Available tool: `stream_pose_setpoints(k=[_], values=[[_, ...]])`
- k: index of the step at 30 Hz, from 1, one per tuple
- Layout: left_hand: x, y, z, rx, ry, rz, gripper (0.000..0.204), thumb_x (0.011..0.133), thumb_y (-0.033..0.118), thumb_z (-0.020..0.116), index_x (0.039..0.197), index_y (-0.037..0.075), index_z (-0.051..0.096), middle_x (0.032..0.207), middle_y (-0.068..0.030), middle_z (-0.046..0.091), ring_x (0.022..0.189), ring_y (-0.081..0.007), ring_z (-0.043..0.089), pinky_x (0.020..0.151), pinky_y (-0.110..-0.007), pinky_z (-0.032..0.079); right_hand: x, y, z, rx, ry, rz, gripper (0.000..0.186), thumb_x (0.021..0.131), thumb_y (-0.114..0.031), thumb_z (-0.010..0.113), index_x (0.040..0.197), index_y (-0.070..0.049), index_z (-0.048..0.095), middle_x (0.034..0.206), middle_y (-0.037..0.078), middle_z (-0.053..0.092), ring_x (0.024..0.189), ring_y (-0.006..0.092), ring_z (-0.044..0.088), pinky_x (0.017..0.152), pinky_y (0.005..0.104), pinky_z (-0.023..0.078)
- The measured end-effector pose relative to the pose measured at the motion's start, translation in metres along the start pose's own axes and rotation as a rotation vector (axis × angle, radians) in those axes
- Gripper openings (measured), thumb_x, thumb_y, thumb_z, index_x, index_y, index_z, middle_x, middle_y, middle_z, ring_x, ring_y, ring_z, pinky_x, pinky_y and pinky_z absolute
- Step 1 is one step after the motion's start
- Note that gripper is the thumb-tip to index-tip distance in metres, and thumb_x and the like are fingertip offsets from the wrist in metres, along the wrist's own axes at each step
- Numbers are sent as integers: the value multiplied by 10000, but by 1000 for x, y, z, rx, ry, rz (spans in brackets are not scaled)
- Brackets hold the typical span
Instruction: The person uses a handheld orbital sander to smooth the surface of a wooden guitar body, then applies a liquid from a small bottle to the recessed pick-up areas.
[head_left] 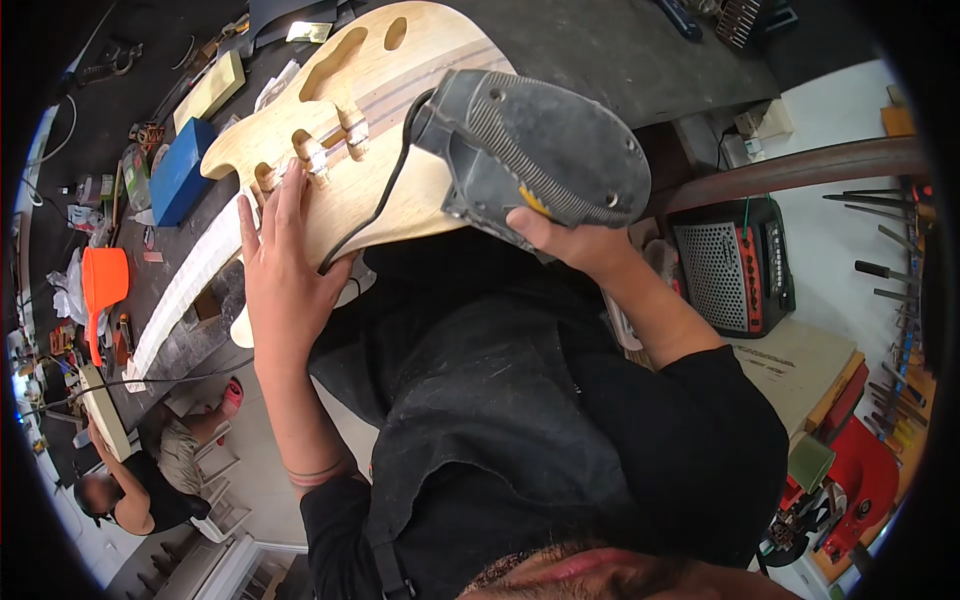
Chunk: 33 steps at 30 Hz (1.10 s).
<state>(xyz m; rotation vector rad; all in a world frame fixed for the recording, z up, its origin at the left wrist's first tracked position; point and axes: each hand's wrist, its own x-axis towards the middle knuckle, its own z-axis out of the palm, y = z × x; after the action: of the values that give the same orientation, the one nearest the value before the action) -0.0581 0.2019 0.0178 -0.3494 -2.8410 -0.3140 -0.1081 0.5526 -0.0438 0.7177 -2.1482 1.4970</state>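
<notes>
A pale wooden electric guitar body (pixel 385 125) with darker centre stripes and routed cavities lies across the bench edge in front of me. Its neck (pixel 190 285), covered in whitish tape, runs down to the left. My left hand (pixel 285 245) rests on the body near the neck joint, fingers stretched out and holding nothing. My right hand (pixel 570 243) grips a dark grey power sander (pixel 565 150) over the body's right end. The sander's underside is hidden, so I cannot tell whether it touches the wood. A black cord (pixel 385 200) loops from the sander past my left thumb.
The dark bench (pixel 640 60) holds a blue block (pixel 182 172), an orange scoop (pixel 104 280) and scattered tools on the left. At right are a speaker amplifier (pixel 722 270) and wall-hung files (pixel 885 270). Another person (pixel 165 480) sits at lower left, one hand on a pale block.
</notes>
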Motion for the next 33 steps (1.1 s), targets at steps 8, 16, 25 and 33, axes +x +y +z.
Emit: stream_pose_setpoints(k=[8,16,25,33], values=[[0,-1,-2,-2,-11,7,1238,766,83,952,1831,146,324,1569,-159,712,1523,-350,635,1472,-569,230,55,39,-8,34,48,53,518,906,-272,1013,1286,0,791,1215,87,843,1109,215,792,1035,392,618],[-1,-1,-1,-17,-12,-3,1193,775,47,904,1821,141,338,1595,-154,702,1539,-373,617,1471,-563,238,11,6,3,97,106,155,511,935,-211,991,1331,23,768,1215,92,836,1114,190,794,1010,352,638],[2,-1,-6,-35,-47,-19,1163,733,35,879,1786,68,388,1712,-157,610,1564,-382,583,1465,-598,227,15,-20,18,-150,-88,14,897,820,-515,1007,1467,28,706,1420,152,802,1368,355,746,1458,607,140],[0,-3,-3,11,-78,-58,1159,770,96,886,1804,94,361,1736,-128,586,1590,-362,561,1476,-582,210,104,56,-9,24,-147,154,599,877,-432,1012,1318,-77,814,1287,106,855,1232,282,799,1211,460,546]])
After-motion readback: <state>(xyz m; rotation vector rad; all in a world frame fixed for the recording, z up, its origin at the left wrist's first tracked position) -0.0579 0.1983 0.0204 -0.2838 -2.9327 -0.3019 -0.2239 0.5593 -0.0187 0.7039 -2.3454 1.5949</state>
